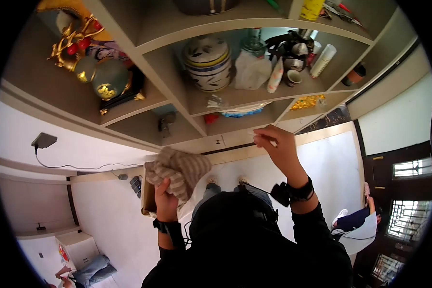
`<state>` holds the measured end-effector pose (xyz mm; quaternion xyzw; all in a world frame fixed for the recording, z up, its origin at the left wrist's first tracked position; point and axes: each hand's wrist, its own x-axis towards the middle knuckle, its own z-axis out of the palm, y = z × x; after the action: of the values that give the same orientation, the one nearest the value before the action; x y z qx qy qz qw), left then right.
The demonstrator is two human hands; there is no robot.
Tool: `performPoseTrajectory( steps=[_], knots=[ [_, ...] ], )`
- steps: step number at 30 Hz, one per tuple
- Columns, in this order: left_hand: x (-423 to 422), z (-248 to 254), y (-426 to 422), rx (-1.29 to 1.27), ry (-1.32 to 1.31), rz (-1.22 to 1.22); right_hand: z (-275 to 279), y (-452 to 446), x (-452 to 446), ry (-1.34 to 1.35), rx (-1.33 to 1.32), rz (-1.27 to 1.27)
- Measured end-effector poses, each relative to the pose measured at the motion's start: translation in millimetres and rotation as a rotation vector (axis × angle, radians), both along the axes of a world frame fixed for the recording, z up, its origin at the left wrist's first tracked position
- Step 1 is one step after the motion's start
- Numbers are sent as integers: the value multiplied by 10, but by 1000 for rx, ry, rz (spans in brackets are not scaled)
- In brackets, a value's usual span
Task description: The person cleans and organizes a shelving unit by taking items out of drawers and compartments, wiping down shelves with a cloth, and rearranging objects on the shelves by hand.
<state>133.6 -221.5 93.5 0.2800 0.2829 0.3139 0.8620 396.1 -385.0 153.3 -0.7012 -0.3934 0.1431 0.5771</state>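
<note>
Two hands out, two different poses. Left hand (166, 198) was low, forearm pointing straight ahead, thumb up on the striped cloth (183, 172) and the rest of the grip buried under it. Holding one end let the soft stuff bunch forward; probably good enough for control without spreading it. The cloth sat over part of the box (149, 200); couldn't see whether the box carried its weight.

Right hand (279, 146) was further out and higher in view, elbow bent, wrist cocked inward, fingers curled toward the thumb. Pale speck at the tips; couldn't tell if I was pinching something. Reads like a precision pose, kept well apart from the cloth.

Beyond: shelf unit (216, 29). Lidded jar (207, 72) stood upright, likely given the middle bay for its bulk. Plastic bag (251, 72) was tucked beside it, small cup (294, 78) near the front edge, presumably for easy reach.
</note>
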Motion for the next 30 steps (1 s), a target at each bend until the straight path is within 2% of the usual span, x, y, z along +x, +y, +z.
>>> performPoseTrajectory(
  steps=[1,3,4,7,8,9,11,12,13,15,17,19,20,23,27,29,30],
  knots=[
    [7,13,-58,24,91,53,-229,-47,138,61,-46,-22],
    [-123,-112,-68,-68,-20,67,-631,-166,395,92,-73,-63],
    [-52,-18,-131,-43,36,122,-771,-219,520,136,-91,-92],
    [-46,16,-173,-38,-14,146,-920,-279,915,196,-123,-170],
    [-66,17,-185,-18,18,155,-903,-267,1029,96,-73,-271],
    [-63,14,-188,-41,7,163,-879,-233,1134,84,-72,-268],
    [-86,-9,-210,-7,10,193,-815,-131,1291,-189,121,-680],
    [-88,-15,-231,-6,2,197,-786,-82,1341,-243,106,-768],
    [-90,-12,-251,-18,12,208,-849,-79,1402,-250,110,-764],
    [-110,-5,-266,-26,15,221,-1031,-80,1536,-520,-412,-540],
    [-166,-15,-266,-31,4,230,-995,-107,1572,-467,-378,-535],
    [-262,-116,-204,-20,-4,232,-827,-152,1529,-451,-165,-682],
    [-274,-125,-189,-39,-8,249,-903,-161,1545,-441,-143,-643],
    [-337,-164,-93,-65,6,255,-1040,-195,1602,-597,-263,-534],
    [-298,-137,-28,-76,-10,222,-905,-222,1560,-647,-185,-656],
    [-205,-53,-17,-88,-4,232,-969,-239,1606,-651,-475,-554],
    [-151,-25,-5,-89,-37,212,-917,-241,1610,-614,-374,-558]
  ],
)
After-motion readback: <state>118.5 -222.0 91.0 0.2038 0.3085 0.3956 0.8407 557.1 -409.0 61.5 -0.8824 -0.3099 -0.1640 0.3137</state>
